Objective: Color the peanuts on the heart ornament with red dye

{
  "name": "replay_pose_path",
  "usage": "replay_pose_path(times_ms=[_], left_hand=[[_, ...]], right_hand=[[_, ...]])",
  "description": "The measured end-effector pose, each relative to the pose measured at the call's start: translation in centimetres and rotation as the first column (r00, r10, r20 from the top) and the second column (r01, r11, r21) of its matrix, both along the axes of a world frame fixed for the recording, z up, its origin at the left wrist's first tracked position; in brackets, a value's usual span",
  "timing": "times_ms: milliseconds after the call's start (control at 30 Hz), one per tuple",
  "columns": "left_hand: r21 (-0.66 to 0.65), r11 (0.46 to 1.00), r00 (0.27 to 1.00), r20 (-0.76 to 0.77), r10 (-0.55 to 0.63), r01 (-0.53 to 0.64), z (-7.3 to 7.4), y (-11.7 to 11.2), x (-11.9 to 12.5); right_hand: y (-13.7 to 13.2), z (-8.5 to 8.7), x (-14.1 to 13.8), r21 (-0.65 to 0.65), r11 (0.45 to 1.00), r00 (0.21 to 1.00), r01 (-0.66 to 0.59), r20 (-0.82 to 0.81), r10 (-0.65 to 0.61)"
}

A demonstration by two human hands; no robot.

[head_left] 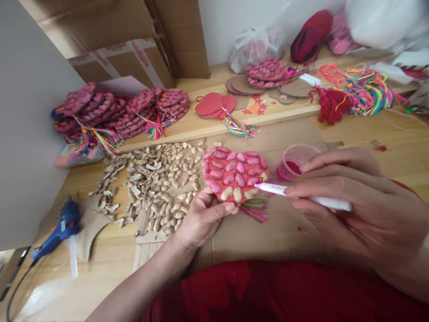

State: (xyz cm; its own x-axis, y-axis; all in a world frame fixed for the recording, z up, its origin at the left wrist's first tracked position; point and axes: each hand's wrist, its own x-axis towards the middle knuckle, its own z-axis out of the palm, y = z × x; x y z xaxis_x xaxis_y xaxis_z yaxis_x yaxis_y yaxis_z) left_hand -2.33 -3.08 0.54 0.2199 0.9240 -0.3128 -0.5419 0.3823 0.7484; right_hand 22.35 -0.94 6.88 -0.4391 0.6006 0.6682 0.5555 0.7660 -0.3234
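My left hand [208, 214] grips the lower edge of a red heart-shaped card [221, 181], thumb in front. Peanut shells cover the heart; most are pink, and a few along the bottom are plain tan. Pink and olive tassel strings [254, 212] hang from its tip. Between the fingers and thumb of my right hand [355, 205] is a white marker [315, 199], its pink tip touching the heart's lower right side. Behind that hand stands a small clear cup [290, 161] with red liquid, partly covered by the fingers.
Loose peanut shells [170, 179] spread over cardboard on the left. A blue glue gun [63, 228] lies further left. Finished peanut hearts [144, 112] are stacked on a raised board, beside red card hearts [214, 105] and colourful strings [368, 91].
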Motion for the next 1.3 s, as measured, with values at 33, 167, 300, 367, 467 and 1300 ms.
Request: replay_pose_path(times_ms=[33, 167, 300, 367, 467, 1300], left_hand=[[0.009, 1.000, 1.000, 0.001, -0.002, 0.002, 0.0, 0.0, 0.0], [0.043, 0.999, 1.000, -0.022, -0.002, 0.003, -0.3, -0.2, 0.1], [0.082, 0.997, 0.999, -0.038, -0.005, 0.008, -0.7, -0.4, 0.0], [0.113, 0.993, 1.000, -0.026, -0.011, 0.014, -0.8, -0.4, -0.1], [0.169, 0.985, 1.000, -0.011, -0.024, 0.025, -1.1, -0.4, -0.1], [0.208, 0.978, 0.999, -0.026, -0.029, 0.034, -1.4, -0.5, -0.2]], right_hand=[[0.0, 0.0, 0.0, 0.001, 1.000, 1.000, 0.022, -0.010, -0.022], [-0.1, -0.2, 0.2, -0.016, 0.997, 0.996, 0.079, -0.044, -0.080], [-0.1, -0.3, 0.2, -0.040, 0.995, 0.993, 0.097, -0.060, -0.099], [-0.2, -0.3, 0.3, -0.050, 0.992, 0.991, 0.117, -0.064, -0.120], [-0.4, -0.2, 0.3, -0.066, 0.991, 0.991, 0.116, -0.065, -0.121], [-0.5, 0.0, 0.0, -0.079, 0.997, 1.000, 0.008, -0.024, -0.010]])
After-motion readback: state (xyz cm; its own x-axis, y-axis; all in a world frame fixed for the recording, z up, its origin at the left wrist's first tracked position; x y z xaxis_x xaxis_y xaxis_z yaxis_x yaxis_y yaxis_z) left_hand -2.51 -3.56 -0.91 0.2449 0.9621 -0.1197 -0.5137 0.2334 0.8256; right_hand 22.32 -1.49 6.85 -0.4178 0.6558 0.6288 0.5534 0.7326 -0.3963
